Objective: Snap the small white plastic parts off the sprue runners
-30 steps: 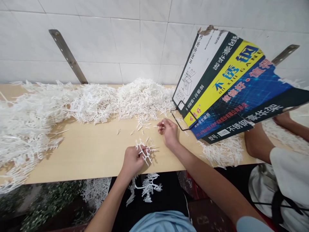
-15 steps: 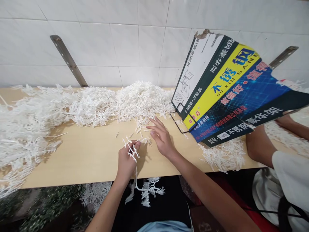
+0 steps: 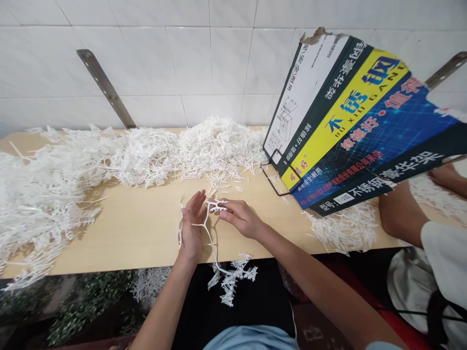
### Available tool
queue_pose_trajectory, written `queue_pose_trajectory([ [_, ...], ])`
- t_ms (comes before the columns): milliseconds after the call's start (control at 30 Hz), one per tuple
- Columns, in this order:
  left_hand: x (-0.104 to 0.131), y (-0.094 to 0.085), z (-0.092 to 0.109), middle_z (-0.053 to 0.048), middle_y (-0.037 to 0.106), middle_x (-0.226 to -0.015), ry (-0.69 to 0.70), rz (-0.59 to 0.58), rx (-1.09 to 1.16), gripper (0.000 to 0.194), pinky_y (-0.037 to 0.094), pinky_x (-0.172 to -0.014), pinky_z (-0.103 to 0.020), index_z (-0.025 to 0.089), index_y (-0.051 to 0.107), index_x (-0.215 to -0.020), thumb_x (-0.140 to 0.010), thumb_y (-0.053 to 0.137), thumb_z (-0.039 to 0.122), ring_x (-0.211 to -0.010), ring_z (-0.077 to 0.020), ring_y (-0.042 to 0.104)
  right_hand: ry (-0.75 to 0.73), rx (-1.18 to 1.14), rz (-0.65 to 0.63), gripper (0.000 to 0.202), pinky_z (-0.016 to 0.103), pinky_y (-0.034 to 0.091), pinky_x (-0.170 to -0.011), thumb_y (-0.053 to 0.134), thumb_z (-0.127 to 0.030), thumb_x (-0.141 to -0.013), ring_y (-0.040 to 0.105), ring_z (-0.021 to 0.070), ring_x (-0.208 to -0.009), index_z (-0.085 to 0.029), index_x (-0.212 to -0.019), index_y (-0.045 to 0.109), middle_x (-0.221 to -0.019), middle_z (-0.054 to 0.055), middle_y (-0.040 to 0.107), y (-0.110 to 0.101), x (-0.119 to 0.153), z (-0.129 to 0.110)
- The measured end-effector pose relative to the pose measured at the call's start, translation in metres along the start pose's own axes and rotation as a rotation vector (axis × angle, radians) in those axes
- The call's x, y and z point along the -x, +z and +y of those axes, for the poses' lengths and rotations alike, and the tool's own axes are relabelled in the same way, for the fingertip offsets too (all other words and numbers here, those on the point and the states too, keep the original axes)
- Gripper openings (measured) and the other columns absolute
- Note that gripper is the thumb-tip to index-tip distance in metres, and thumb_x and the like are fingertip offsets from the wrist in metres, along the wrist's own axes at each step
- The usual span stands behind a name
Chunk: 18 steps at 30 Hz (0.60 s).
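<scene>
A white branching plastic stem (image 3: 214, 250) hangs between my hands, its bushy lower end dangling past the table's front edge. My right hand (image 3: 242, 218) pinches its upper twigs between thumb and fingers. Beside it, my left hand (image 3: 192, 233) has its fingers stretched upward, with the stem crossing at the palm and a few twigs showing on its far side. Behind my hands lies a heap of small white plastic pieces (image 3: 219, 148), with loose bits scattered in front of it.
Tangled white stems (image 3: 47, 184) cover the table's left side. A printed cardboard panel (image 3: 350, 126) stands at the right in a black wire holder (image 3: 273, 182). Past it are more white pieces (image 3: 343, 228) and another person's arm (image 3: 399, 209). Green foliage (image 3: 91, 296) is below the table (image 3: 138, 233).
My left hand has loosened from its grip and its fingers have straightened. My right hand has moved down and in to grip the stem's upper twigs. The camera view has shifted slightly.
</scene>
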<state>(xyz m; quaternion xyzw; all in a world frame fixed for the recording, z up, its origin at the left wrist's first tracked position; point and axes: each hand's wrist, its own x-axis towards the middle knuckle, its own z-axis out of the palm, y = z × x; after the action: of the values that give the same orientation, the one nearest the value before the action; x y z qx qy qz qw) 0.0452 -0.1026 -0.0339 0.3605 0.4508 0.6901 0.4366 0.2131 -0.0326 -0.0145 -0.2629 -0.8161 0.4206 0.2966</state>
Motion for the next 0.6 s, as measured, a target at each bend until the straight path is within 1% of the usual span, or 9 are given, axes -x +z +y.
queue_pose_trajectory([
  [67, 0.001, -0.001, -0.003, -0.012, 0.055, -0.155, -0.018, -0.042, 0.009, 0.063, 0.043, -0.118, -0.049, 0.028, 0.063, -0.136, -0.100, 0.035, 0.071, -0.142, -0.0295, 0.053, -0.040, -0.048, 0.038, 0.039, 0.034, 0.051, -0.093, 0.050, -0.043, -0.104, 0.068, 0.0243, -0.107, -0.025, -0.133, 0.069, -0.124, 0.008, 0.072, -0.002, -0.001, -0.001],
  [167, 0.003, -0.001, -0.005, -0.012, 0.055, -0.154, -0.021, -0.105, -0.028, 0.060, 0.045, -0.117, -0.048, 0.028, 0.061, -0.139, -0.102, 0.036, 0.068, -0.139, -0.0290, 0.056, -0.091, -0.025, 0.076, 0.039, 0.039, 0.050, -0.100, 0.055, -0.040, -0.102, 0.066, 0.0269, -0.118, -0.025, -0.136, 0.068, -0.132, 0.010, 0.070, -0.003, -0.001, -0.001],
  [267, 0.006, 0.002, -0.004, -0.011, 0.048, -0.160, 0.001, -0.106, -0.129, 0.055, 0.049, -0.113, -0.044, 0.031, 0.052, -0.147, -0.100, 0.051, 0.060, -0.140, -0.0283, 0.055, -0.104, -0.025, 0.070, 0.040, 0.042, 0.052, -0.102, 0.054, -0.037, -0.103, 0.066, 0.0274, -0.121, -0.026, -0.139, 0.067, -0.135, 0.010, 0.069, -0.002, -0.001, -0.001],
  [333, 0.006, 0.003, -0.001, -0.013, 0.048, -0.159, -0.012, -0.104, -0.194, 0.062, 0.056, -0.102, -0.040, 0.030, 0.047, -0.150, -0.096, 0.063, 0.054, -0.130, -0.0273, 0.062, -0.145, -0.033, 0.051, 0.039, 0.045, 0.050, -0.106, 0.052, -0.035, -0.103, 0.063, 0.0278, -0.127, -0.028, -0.139, 0.067, -0.136, 0.008, 0.070, -0.003, -0.002, 0.000],
  [400, 0.006, 0.003, 0.001, -0.015, 0.066, -0.137, -0.047, -0.155, -0.279, 0.060, 0.060, -0.084, -0.033, 0.024, 0.053, -0.143, -0.093, 0.068, 0.052, -0.103, -0.0230, 0.073, -0.224, -0.002, 0.052, 0.035, 0.052, 0.044, -0.115, 0.054, -0.034, -0.102, 0.051, 0.0296, -0.141, -0.032, -0.132, 0.071, -0.141, 0.004, 0.067, -0.006, -0.004, 0.001],
  [433, 0.006, 0.004, 0.002, -0.013, 0.074, -0.117, -0.066, -0.188, -0.325, 0.054, 0.059, -0.074, -0.030, 0.019, 0.059, -0.135, -0.093, 0.067, 0.053, -0.086, -0.0196, 0.074, -0.259, 0.029, 0.073, 0.032, 0.055, 0.039, -0.119, 0.057, -0.034, -0.100, 0.042, 0.0304, -0.149, -0.033, -0.129, 0.073, -0.146, 0.002, 0.064, -0.008, -0.005, 0.001],
  [467, 0.006, 0.004, 0.004, -0.009, 0.076, -0.095, -0.085, -0.204, -0.362, 0.049, 0.056, -0.065, -0.027, 0.016, 0.065, -0.124, -0.094, 0.065, 0.054, -0.069, -0.0161, 0.070, -0.276, 0.063, 0.108, 0.031, 0.058, 0.033, -0.122, 0.061, -0.034, -0.098, 0.033, 0.0309, -0.154, -0.035, -0.127, 0.074, -0.151, 0.000, 0.059, -0.010, -0.005, -0.001],
  [533, 0.009, 0.006, 0.008, 0.000, 0.064, -0.064, -0.103, -0.152, -0.384, 0.046, 0.047, -0.050, -0.023, 0.013, 0.069, -0.106, -0.096, 0.060, 0.057, -0.048, -0.0112, 0.057, -0.246, 0.119, 0.180, 0.036, 0.061, 0.026, -0.125, 0.063, -0.035, -0.097, 0.023, 0.0306, -0.159, -0.035, -0.132, 0.070, -0.161, -0.003, 0.048, -0.012, -0.001, -0.008],
  [600, 0.015, 0.011, 0.016, 0.005, 0.051, -0.051, -0.082, -0.005, -0.332, 0.046, 0.037, -0.041, -0.021, 0.014, 0.069, -0.099, -0.097, 0.058, 0.058, -0.039, -0.0088, 0.045, -0.155, 0.121, 0.189, 0.046, 0.060, 0.026, -0.126, 0.061, -0.035, -0.098, 0.029, 0.0293, -0.157, -0.033, -0.144, 0.060, -0.164, 0.000, 0.044, -0.007, 0.009, -0.023],
])
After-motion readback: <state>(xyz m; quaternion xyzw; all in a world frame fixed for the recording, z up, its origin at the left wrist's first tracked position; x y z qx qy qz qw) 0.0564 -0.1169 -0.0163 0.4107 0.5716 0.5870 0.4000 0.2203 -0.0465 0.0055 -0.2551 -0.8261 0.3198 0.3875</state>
